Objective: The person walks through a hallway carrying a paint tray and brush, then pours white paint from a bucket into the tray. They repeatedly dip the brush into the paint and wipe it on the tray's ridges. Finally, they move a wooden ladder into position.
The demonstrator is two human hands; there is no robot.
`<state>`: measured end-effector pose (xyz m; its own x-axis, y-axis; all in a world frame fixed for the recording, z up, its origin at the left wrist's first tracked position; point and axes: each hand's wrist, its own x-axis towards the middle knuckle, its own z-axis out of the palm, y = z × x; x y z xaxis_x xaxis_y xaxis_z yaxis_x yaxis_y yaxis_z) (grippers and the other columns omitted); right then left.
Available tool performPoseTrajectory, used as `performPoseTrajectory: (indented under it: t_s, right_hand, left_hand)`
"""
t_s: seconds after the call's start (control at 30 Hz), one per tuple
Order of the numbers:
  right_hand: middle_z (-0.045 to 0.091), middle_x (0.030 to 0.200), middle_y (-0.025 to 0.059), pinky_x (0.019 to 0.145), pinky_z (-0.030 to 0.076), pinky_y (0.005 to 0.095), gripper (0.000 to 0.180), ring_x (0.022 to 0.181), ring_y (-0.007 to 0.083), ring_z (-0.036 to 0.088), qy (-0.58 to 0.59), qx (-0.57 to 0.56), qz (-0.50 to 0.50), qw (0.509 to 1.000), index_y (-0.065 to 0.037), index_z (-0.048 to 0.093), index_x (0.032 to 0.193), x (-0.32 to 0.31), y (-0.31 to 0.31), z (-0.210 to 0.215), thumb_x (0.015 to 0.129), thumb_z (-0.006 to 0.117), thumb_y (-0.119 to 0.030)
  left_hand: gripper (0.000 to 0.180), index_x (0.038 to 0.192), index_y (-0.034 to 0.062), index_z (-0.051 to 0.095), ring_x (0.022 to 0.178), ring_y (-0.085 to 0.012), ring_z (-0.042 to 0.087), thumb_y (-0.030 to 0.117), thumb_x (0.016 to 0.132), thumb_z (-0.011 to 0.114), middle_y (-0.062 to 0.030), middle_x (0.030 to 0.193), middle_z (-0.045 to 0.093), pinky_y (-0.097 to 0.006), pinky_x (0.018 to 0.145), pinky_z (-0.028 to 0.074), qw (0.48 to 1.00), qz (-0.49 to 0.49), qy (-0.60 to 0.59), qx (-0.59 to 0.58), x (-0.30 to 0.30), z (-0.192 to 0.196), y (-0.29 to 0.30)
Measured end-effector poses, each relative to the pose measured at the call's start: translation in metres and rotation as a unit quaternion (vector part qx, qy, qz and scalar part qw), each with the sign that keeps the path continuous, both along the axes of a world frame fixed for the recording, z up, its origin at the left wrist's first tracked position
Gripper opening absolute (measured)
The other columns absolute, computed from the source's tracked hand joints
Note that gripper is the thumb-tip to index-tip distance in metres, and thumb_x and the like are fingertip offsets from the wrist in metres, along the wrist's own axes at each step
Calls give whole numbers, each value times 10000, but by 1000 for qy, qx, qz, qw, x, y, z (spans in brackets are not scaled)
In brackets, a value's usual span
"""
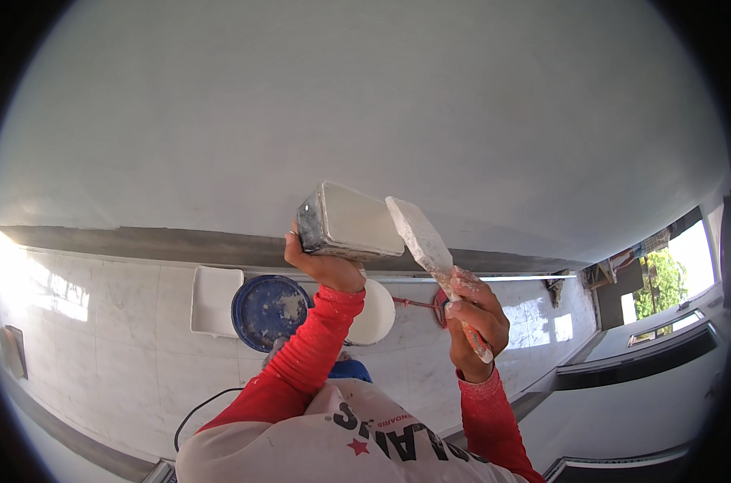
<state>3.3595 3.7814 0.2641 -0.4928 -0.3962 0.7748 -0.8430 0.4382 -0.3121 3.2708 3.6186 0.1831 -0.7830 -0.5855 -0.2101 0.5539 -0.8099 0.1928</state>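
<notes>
Putty work on the wall (365,105) looks well along, judging by the broad, even pale-grey surface filling the upper view; no bare patches or ridges show there, though the fisheye bend and soft light could hide faint marks. The left hand (321,262) is closed around the underside of a tray (349,221), a flat rectangular metal one holding a smooth layer of pale putty, raised just in front of the wall. The right hand (474,314) is wrapped tight on the handle of a knife (420,233), whose wide, putty-caked blade angles up toward the tray's right edge, very near it; whether they touch I cannot tell. Putty on the tray suggests more is to be spread. Below, on the tiled floor (116,338), a white square tub (215,299) stands just beside a blue bucket (269,310), with a white bucket (377,314) partly hidden behind the left arm and a red mixing tool (422,304) lying near it. A dark strip along the wall's foot (140,241) seems uncoated.
</notes>
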Motion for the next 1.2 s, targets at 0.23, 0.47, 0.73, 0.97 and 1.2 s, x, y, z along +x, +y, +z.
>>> performPoseTrajectory:
  t_s: [0.23, 0.47, 0.73, 0.97, 1.2]
  right_hand:
    - [653, 1024, 174, 863, 541, 415, 313, 1001, 347, 652, -35, -10, 32, 999, -45, 620, 923, 13, -9, -19, 680, 694, 137]
    - [582, 1051, 123, 925, 493, 491, 245, 1018, 286, 589, -45, -112, 34, 992, -109, 496, 1042, 33, 43, 33, 869, 650, -188]
    - [649, 1009, 192, 810, 516, 380, 301, 911, 287, 644, -38, -83, -28, 995, -46, 578, 1042, -5, 47, 54, 777, 711, -95]
    - [687, 917, 126, 724, 533, 342, 280, 797, 250, 675, -59, 184, 20, 981, -48, 653, 952, -28, 40, 89, 682, 702, 6]
    - [675, 837, 86, 613, 493, 311, 311, 678, 221, 633, -116, 245, 48, 961, -61, 656, 968, -45, 19, 76, 671, 693, 23]
  left_hand:
    - [563, 1090, 82, 539, 999, -206, 515, 556, 861, 340, -62, 1072, 526, -350, 858, 432, 996, -55, 60, 44, -7, -15, 0]
    - [608, 1158, 81, 505, 1066, -216, 504, 584, 850, 359, -68, 1187, 485, -344, 873, 440, 997, -37, -56, 31, -4, 1, -6]
    - [581, 1134, 81, 549, 1010, -202, 572, 559, 895, 320, -55, 1101, 577, -347, 851, 477, 991, -134, 10, -26, -2, -9, 11]
    - [572, 1110, 82, 570, 963, -195, 583, 554, 891, 332, -50, 1047, 598, -333, 813, 481, 978, -207, 26, -11, 3, -9, 13]
    - [553, 1080, 75, 566, 933, -188, 573, 539, 891, 333, -39, 999, 590, -331, 826, 460, 982, -189, 9, -22, -1, -16, 20]
